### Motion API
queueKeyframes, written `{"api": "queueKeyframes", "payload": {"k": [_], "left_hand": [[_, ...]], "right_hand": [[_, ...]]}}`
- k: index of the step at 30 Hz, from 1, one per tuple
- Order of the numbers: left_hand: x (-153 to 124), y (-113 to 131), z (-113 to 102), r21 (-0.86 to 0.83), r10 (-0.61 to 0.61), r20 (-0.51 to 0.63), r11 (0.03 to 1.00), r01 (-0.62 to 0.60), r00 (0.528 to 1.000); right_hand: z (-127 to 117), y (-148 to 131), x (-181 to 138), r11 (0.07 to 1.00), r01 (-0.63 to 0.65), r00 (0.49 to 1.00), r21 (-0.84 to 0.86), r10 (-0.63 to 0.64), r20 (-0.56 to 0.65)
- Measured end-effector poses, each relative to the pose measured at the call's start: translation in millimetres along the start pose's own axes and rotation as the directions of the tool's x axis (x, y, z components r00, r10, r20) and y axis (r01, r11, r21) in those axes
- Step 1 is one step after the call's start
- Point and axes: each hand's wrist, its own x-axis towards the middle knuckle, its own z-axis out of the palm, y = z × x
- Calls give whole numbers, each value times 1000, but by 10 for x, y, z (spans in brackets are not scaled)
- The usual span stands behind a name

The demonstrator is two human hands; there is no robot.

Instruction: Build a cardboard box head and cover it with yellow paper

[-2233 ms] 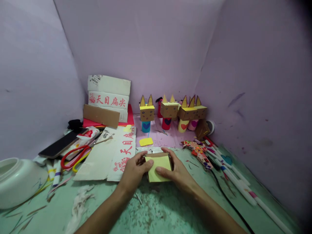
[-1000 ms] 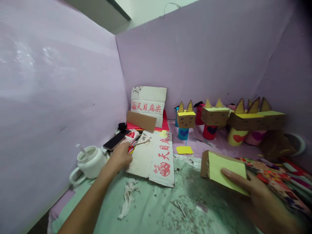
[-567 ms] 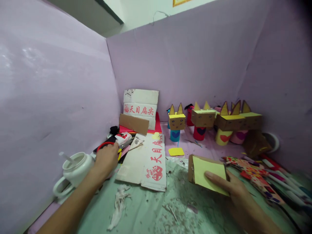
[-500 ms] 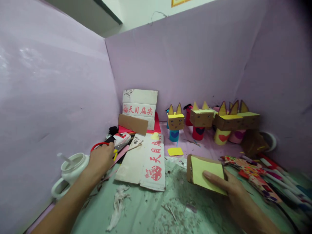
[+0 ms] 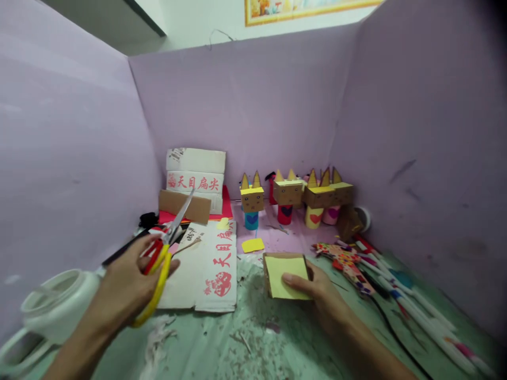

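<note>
My left hand grips a pair of scissors with red and yellow handles, its blades pointing up and away over the flattened printed cardboard. In my right hand is a small cardboard box with a pale yellow paper on its upper face. The thumb presses on the paper, while the other fingers are mostly hidden behind the box. Beyond the box, a yellow paper piece lies on the table.
Several cat figures with box heads, one a blue-bodied cat, stand at the back. Markers and a flowered glue gun lie right. A white teapot-like jar stands near left. Scraps litter the green cloth.
My left hand has lifted the scissors from the pile at the back left and brought them nearer. The view has turned right; the box stays in my right hand.
</note>
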Motion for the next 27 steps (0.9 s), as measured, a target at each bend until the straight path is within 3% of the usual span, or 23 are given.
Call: {"api": "queueKeyframes", "payload": {"k": [2,4,7,8,9,14,18,22,27], "left_hand": [[-70,117,309,-81,161,76,985,-155,984],[-145,184,603,-82,375,109,926,-368,921],[-208,145,955,-64,688,45,725,-685,724],[-215,102,1039,-44,750,-2,661,-749,662],[-218,52,1105,-47,799,29,602,-797,601],[-235,-159,1215,19,775,163,616,-787,611],[-252,-221,1241,-23,761,289,612,-791,580],[-250,-171,1217,50,745,299,612,-789,596],[-243,-26,1066,173,705,401,569,-804,585]], "right_hand": [[3,-17,7,1000,15,999,1,-15,35],[-9,-27,19,1000,25,998,1,-25,55],[-46,-34,37,1000,26,996,0,-26,88],[-60,-37,41,1000,22,995,-6,-22,101],[-71,-41,43,1000,20,994,-12,-19,108],[-95,-91,25,998,3,996,-68,4,90],[-87,-130,-2,992,8,996,-127,2,84],[-73,-130,-20,988,22,995,-153,-7,96],[-62,-129,-21,983,28,994,-179,-9,106]]}}
